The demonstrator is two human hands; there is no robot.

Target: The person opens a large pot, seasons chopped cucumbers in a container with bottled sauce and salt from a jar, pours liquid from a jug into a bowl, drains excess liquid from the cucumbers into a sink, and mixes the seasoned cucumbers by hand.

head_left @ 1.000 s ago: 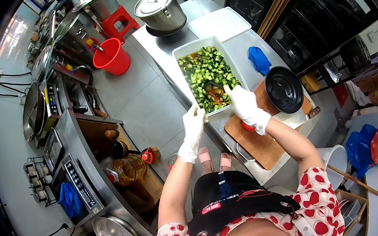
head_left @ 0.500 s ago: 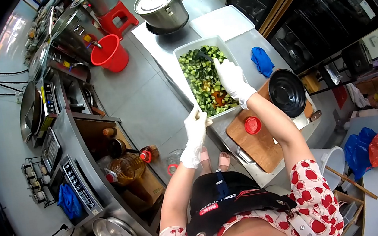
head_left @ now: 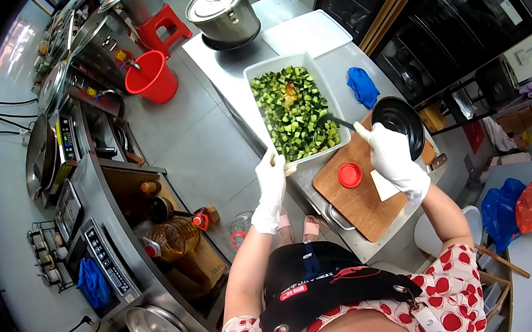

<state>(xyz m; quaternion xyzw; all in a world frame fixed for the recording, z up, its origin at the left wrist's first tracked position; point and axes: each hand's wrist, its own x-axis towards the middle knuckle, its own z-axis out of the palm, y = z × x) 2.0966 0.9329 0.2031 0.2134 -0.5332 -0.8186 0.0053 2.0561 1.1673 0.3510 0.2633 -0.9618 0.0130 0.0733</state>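
A white rectangular tub (head_left: pixel 328 90) full of chopped cucumber (head_left: pixel 296 113) stands on the steel table, with a patch of brownish-orange seasoning near its far end. My left hand (head_left: pixel 271 185), in a white glove, is closed on the tub's near left corner. In my gloved right hand (head_left: pixel 393 158) is the handle of a black spoon (head_left: pixel 341 122). Its head dips among the cucumber pieces at the tub's right side, partly hidden, so its exact shape cannot be made out.
Right of the tub are a blue cloth (head_left: pixel 363 87), a black bowl (head_left: pixel 406 125) and a wooden cutting board (head_left: pixel 359 204) bearing a red lid (head_left: pixel 350 175). Behind it stand a lidded pot (head_left: pixel 223 20) and a white tray or lid (head_left: pixel 307 33). A red bucket (head_left: pixel 152 80) sits on the floor.
My right hand has drawn back from over the tub toward the cutting board, the black spoon still held. The cucumber is turned over, and the seasoning patch shows farther up the tub. My left hand stays put.
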